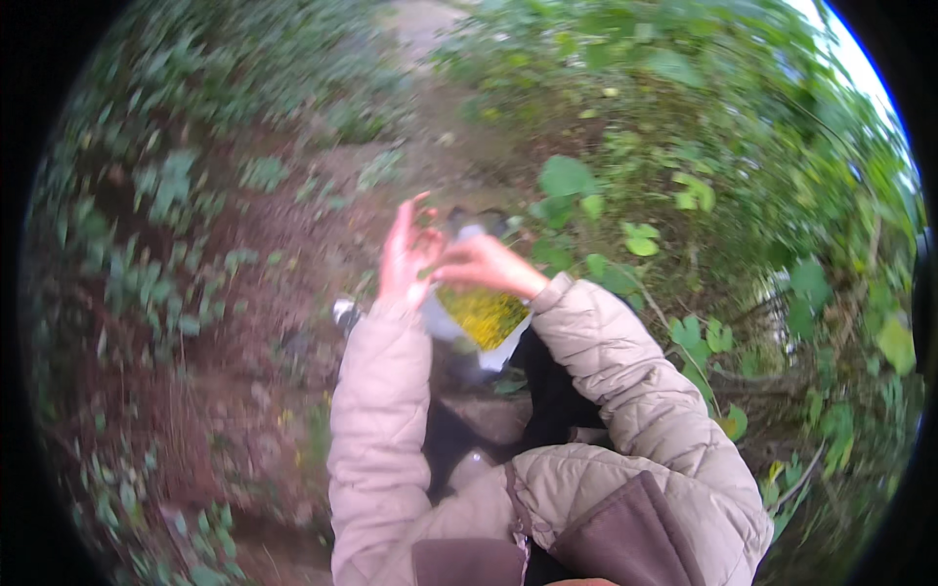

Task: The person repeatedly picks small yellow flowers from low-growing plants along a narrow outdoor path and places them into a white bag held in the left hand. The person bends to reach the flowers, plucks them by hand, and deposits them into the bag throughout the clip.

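Note:
My left hand (pixel 403 256) is raised in front of me, fingers apart and curled a little. My right hand (pixel 484 264) reaches across to it, thumb and fingers drawn together close to the left palm. Motion blur hides whether the fingertips pinch anything small; a greenish spot shows there. Below both hands is an open white bag or sheet (pixel 498 357) with a heap of small yellow flowers (pixel 487 319) in it. My right wrist and hand cover its upper edge, so what supports it cannot be seen.
Brown soil (pixel 293 227) with low leafy plants (pixel 172 179) lies to the left. Dense green vines (pixel 645 146) rise on the right, with a thin stem (pixel 652 300) near my right sleeve. A pale path (pixel 425 22) appears at the top. A stone-like block (pixel 491 417) sits below the bag.

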Tool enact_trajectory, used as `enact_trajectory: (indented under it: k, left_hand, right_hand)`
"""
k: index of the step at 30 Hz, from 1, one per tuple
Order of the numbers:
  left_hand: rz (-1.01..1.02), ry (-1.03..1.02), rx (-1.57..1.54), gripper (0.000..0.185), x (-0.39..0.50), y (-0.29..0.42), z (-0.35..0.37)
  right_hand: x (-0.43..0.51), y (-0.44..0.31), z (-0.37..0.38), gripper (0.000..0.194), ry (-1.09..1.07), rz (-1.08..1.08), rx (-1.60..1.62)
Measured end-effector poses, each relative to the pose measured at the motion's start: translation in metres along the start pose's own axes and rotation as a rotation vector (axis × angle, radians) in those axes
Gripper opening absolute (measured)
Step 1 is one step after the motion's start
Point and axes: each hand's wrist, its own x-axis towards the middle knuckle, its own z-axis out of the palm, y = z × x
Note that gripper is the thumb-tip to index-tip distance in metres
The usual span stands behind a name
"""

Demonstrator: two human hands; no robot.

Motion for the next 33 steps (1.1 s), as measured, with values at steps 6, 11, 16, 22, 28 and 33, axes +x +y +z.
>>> enact_trajectory:
  k: [6, 11, 16, 22, 28, 33]
  left_hand:
    - [-0.026, -0.011, -0.269, 0.054, 0.001, 0.011, -0.003]
    - [-0.026, 0.157, -0.191, 0.032, 0.014, 0.0, -0.05]
    - [-0.009, 0.192, -0.125, 0.026, 0.004, 0.008, -0.064]
    - [0.128, 0.063, -0.111, 0.032, -0.085, 0.039, -0.057]
    - [0.207, 0.416, -0.003, 0.028, -0.247, 0.053, -0.125]
    - [0.397, 0.854, 0.105, 0.019, -0.379, 0.056, -0.177]
  right_hand:
    - [-0.05, -0.085, -0.053, 0.012, 0.592, -0.502, -0.522]
    - [-0.145, -0.157, -0.107, 0.02, 1.042, -0.674, -1.247]
    - [-0.217, -0.145, -0.206, 0.021, 1.291, -0.653, -1.775]
    - [-0.271, -0.075, -0.288, 0.031, 1.591, 0.492, -1.459]
    - [-0.169, -0.066, -0.178, 0.018, 1.082, -0.34, -1.153]
    - [-0.088, -0.039, -0.098, 0.02, 0.55, -0.119, -0.787]
